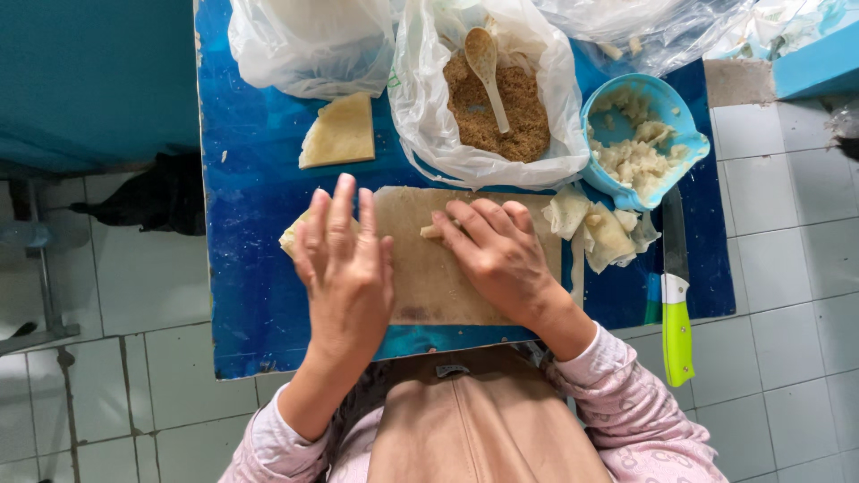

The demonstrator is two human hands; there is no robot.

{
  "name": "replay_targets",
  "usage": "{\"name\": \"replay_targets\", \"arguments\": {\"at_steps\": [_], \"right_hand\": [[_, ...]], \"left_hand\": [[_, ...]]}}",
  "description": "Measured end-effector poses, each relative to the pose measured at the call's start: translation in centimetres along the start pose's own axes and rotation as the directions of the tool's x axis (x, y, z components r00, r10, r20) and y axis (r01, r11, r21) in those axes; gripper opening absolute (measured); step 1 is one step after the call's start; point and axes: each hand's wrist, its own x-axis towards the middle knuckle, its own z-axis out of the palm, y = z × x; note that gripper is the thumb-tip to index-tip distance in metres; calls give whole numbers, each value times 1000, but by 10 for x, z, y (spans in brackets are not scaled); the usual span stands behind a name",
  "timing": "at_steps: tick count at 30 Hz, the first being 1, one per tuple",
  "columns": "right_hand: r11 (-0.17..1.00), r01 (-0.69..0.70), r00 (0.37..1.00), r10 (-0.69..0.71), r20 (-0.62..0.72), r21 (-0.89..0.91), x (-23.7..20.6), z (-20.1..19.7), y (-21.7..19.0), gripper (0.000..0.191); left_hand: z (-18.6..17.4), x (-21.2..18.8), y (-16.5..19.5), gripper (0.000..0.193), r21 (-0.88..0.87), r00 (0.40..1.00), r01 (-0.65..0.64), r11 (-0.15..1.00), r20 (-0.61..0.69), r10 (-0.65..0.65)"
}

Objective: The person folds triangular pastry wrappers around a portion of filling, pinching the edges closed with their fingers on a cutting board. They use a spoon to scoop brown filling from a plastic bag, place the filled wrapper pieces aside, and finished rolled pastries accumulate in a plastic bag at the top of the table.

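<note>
I look straight down on a blue table (259, 268) with a tan wooden board (438, 286) at its near edge. My right hand (501, 259) lies flat on the board, fingers loosely curled over a small pale roll (433, 232) near the board's top edge — pressing it rather than gripping it. My left hand (344, 259) is spread flat, fingers straight, over the board's left edge and a pale wedge (291, 237) that peeks out beneath; whether it touches the wedge I cannot tell.

The roll looks soft and light, a thin wrapper that I judge would tear or unroll if pinched hard. I would take it along its length with flat fingertips, not by an end.

Behind the board:
- a thin yellowish slab (340, 132), matte and flat, lying alone on the table
- a clear plastic bag (488, 107) of brown crumbly filling with a pale spoon (488, 72) in it
- a blue bowl (676, 107) of whitish lumpy paste — sticky-looking
- crumpled pale sheets (604, 234) just beside the board's right edge
- a knife (676, 295) with a green handle, near the table's right edge
</note>
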Motion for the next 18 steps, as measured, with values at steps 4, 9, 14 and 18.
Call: {"name": "replay_targets", "arguments": {"at_steps": [4,9,14,18], "right_hand": [[999,-2,1000,3,22,-36,4,0,0,37],[999,17,1000,-17,20,-29,7,2,2,37],[989,5,999,2,-45,150,11,1,8,23],[978,-19,1000,19,2,210,12,-3,11,22]], "left_hand": [[-5,0,-17,57,-16,998,68,998,-17,-68],[-6,0,-32,60,40,991,130,991,-36,-129],[-3,-1,-38,61,-21,986,156,987,-52,-157],[3,-3,-39,60,-87,983,174,981,-40,-178]]}}
